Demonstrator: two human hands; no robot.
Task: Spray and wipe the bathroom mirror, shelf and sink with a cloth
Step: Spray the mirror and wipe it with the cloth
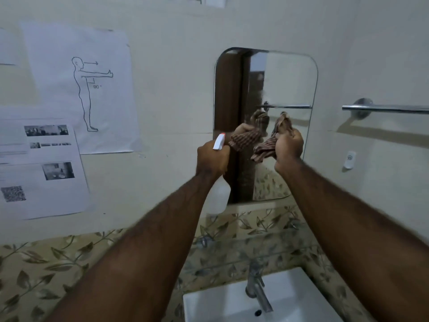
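Note:
A rounded rectangular mirror [285,84] hangs on the wall ahead. My left hand [212,158] grips a white spray bottle [219,194] by its neck, the nozzle raised toward the mirror's lower left. My right hand [289,148] is closed on a bunched brown striped cloth [267,147], held up in front of the lower mirror glass; I cannot tell if it touches. The cloth and hand are reflected in the mirror. Below, a glass shelf [232,244] runs along the leaf-patterned tiles, and a white sink [209,305] with a metal tap [256,287] sits at the bottom.
Printed paper sheets [76,84] are taped to the wall at the left. A chrome towel bar [385,108] is fixed to the wall right of the mirror, with a small white wall hook [349,159] below it.

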